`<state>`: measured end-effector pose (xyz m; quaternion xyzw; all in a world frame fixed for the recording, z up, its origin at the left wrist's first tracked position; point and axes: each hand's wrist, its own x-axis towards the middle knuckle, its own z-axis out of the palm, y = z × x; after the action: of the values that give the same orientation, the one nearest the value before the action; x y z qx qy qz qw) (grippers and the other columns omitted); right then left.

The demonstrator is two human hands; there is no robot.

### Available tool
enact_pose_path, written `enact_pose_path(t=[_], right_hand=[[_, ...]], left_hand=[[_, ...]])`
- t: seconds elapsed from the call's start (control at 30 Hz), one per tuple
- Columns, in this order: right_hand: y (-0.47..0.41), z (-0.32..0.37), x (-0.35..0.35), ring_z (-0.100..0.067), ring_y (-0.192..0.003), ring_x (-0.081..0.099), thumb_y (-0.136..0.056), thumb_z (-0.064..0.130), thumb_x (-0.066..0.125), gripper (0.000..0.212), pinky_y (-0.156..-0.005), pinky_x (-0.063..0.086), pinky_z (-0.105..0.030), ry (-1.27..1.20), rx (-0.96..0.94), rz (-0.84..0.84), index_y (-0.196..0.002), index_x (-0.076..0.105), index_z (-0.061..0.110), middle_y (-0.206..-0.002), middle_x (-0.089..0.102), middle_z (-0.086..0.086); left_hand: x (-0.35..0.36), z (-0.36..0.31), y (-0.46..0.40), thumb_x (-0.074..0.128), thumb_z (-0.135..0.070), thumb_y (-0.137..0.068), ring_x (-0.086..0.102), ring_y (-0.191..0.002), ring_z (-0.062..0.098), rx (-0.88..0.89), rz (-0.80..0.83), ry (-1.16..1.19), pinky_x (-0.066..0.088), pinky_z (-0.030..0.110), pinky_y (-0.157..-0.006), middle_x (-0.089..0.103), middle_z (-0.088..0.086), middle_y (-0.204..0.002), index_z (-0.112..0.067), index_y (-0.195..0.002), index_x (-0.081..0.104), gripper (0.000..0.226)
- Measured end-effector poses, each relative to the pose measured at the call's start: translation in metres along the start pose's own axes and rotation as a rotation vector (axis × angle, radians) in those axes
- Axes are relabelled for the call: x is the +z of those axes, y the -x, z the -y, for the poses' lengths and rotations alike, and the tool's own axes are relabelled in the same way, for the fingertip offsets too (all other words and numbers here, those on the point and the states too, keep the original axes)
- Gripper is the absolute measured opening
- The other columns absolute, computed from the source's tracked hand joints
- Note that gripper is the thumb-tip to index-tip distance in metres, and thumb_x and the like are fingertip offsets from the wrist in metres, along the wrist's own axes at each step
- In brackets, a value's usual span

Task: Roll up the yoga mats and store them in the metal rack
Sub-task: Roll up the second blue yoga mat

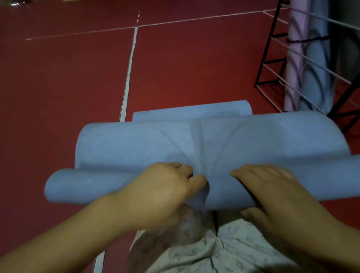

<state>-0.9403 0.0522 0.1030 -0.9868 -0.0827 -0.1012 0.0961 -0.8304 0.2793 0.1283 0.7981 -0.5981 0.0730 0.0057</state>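
- Fingers (pixel 180 169) of the left hand (pixel 160 189) curl over the roll, thumb tucked at a puckered fold in its middle, so this hand grips the mat (pixel 195 151).
- Right hand (pixel 279 190) lies flatter on the roll, fingers nearly straight and pressing down, thumb under the near edge; it looks open, not clenched.
- Mat lies on the red floor (pixel 58 91), partly rolled against the person's knees, with the rest humped up ahead and its far end curled.
- Rack (pixel 270 57) stands near, to the right, with two rolled mats (pixel 307 60) upright in it.
- To roll well, I would smooth that middle pucker, spread both hands wider, and push evenly so the ends stay level.
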Motion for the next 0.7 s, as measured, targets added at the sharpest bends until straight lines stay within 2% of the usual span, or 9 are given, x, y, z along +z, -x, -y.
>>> enact_pose_path(t=[0.03,0.1,0.17,0.23,0.3,0.43,0.53,0.63,0.7], right_hand=[[-0.001,0.004,0.001,-0.018,-0.1,0.06,-0.04,0.039,0.092,0.091,-0.096,0.036,-0.027,0.067,-0.009,-0.021,-0.122,0.057,0.023,-0.113,0.064,0.001],[-0.004,0.014,0.005,-0.024,-0.107,0.059,-0.042,0.042,0.092,0.098,-0.095,0.045,-0.047,0.126,-0.007,-0.064,-0.129,0.05,0.025,-0.121,0.06,-0.006],[-0.007,0.021,0.013,-0.025,-0.103,0.062,-0.045,0.041,0.091,0.091,-0.095,0.04,-0.057,0.089,-0.009,-0.111,-0.124,0.049,0.026,-0.117,0.06,-0.003],[-0.011,0.021,0.018,-0.02,-0.098,0.062,-0.049,0.039,0.09,0.08,-0.102,0.029,-0.052,0.063,-0.006,-0.134,-0.118,0.052,0.027,-0.109,0.06,0.003],[-0.016,0.016,0.016,-0.017,-0.096,0.062,-0.056,0.043,0.085,0.069,-0.102,0.027,-0.046,0.015,-0.002,-0.104,-0.117,0.057,0.027,-0.106,0.061,0.006],[-0.032,0.009,-0.001,-0.006,-0.106,0.054,-0.07,0.057,0.057,0.06,-0.104,0.024,-0.037,-0.167,0.053,0.105,-0.126,0.051,0.035,-0.111,0.055,0.017],[-0.049,0.002,-0.009,-0.006,-0.102,0.054,-0.076,0.059,0.059,0.054,-0.097,0.037,-0.036,-0.2,0.024,0.182,-0.124,0.05,0.036,-0.111,0.056,0.017],[-0.063,-0.001,-0.014,-0.007,-0.101,0.054,-0.078,0.056,0.064,0.049,-0.092,0.043,-0.039,-0.192,0.038,0.282,-0.12,0.05,0.036,-0.112,0.055,0.016],[-0.068,-0.003,-0.015,-0.008,-0.098,0.055,-0.077,0.056,0.065,0.048,-0.087,0.046,-0.037,-0.202,0.037,0.3,-0.118,0.051,0.035,-0.11,0.057,0.015]], left_hand=[[-0.002,0.004,-0.003,0.067,-0.023,-0.054,0.058,-0.059,0.027,0.016,0.005,0.016,0.045,0.031,-0.045,0.059,0.003,-0.07,-0.014,-0.093,0.064,0.04],[-0.007,0.011,-0.009,0.066,-0.027,-0.06,0.059,-0.061,0.026,0.035,0.051,0.077,0.046,0.031,-0.048,0.061,0.003,-0.072,-0.016,-0.098,0.064,0.04],[-0.011,0.017,-0.015,0.068,-0.031,-0.067,0.059,-0.066,0.022,0.016,0.103,0.151,0.045,0.03,-0.053,0.063,0.0,-0.076,-0.019,-0.101,0.063,0.037],[-0.017,0.022,-0.023,0.072,-0.033,-0.07,0.059,-0.07,0.015,-0.036,0.178,0.256,0.047,0.03,-0.06,0.066,-0.004,-0.082,-0.022,-0.103,0.063,0.035],[-0.022,0.03,-0.036,0.078,-0.035,-0.07,0.059,-0.076,0.008,-0.1,0.296,0.392,0.048,0.028,-0.069,0.067,-0.009,-0.09,-0.024,-0.107,0.064,0.041],[-0.024,0.055,-0.063,0.085,-0.036,-0.067,0.062,-0.089,0.005,-0.205,0.557,0.586,0.051,0.026,-0.082,0.067,-0.012,-0.101,-0.026,-0.109,0.064,0.048],[-0.023,0.069,-0.071,0.085,-0.036,-0.066,0.065,-0.09,0.002,-0.266,0.643,0.684,0.053,0.025,-0.084,0.069,-0.014,-0.101,-0.029,-0.109,0.065,0.048],[-0.026,0.07,-0.062,0.08,-0.045,-0.069,0.061,-0.095,0.0,-0.232,0.589,0.573,0.049,0.023,-0.087,0.066,-0.017,-0.107,-0.031,-0.118,0.063,0.053],[-0.024,0.06,-0.046,0.073,-0.055,-0.069,0.059,-0.098,0.009,-0.206,0.368,0.333,0.049,0.03,-0.085,0.063,-0.011,-0.109,-0.03,-0.122,0.062,0.059]])
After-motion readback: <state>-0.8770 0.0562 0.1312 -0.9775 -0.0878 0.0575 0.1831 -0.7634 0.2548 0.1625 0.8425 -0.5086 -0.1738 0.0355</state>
